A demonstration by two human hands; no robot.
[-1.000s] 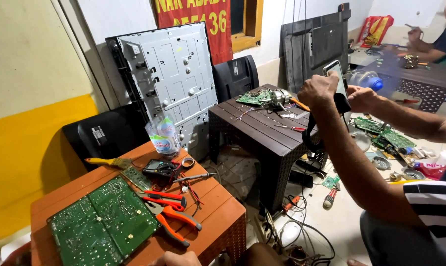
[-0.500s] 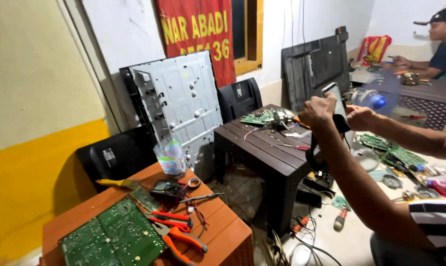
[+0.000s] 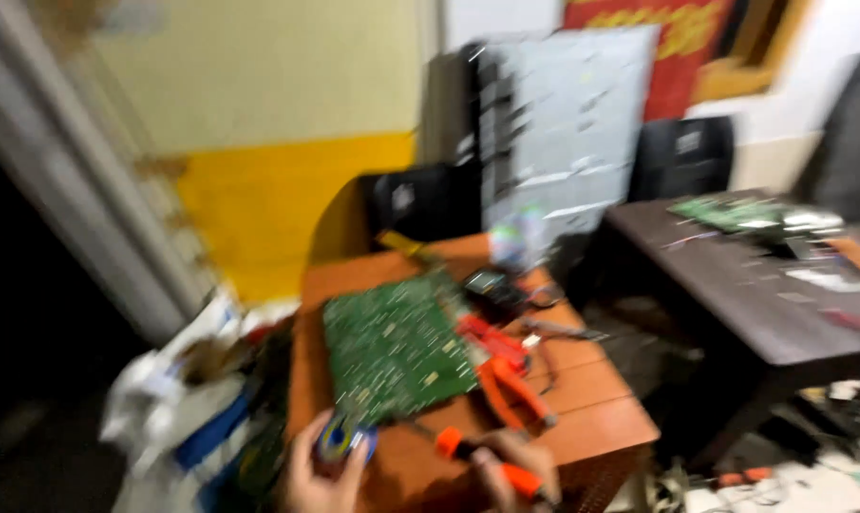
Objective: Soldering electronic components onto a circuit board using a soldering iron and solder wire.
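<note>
Hands at the orange desk (image 3: pixel 582 427): our left hand (image 3: pixel 321 475) grasps a small blue-yellow roll (image 3: pixel 340 439), our right hand (image 3: pixel 515 465) grasps an orange-handled screwdriver (image 3: pixel 482 458), beside the green circuit board (image 3: pixel 396 347) and orange pliers (image 3: pixel 510 380).

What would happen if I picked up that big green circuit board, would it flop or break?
The green circuit board looks flat and stiff, so it probably wouldn't flop. It seems thin, likely light for its size. Tiny parts cover its face, so it may be fragile; it overhangs the orange table near the left hand, so a push might tip it.
</note>
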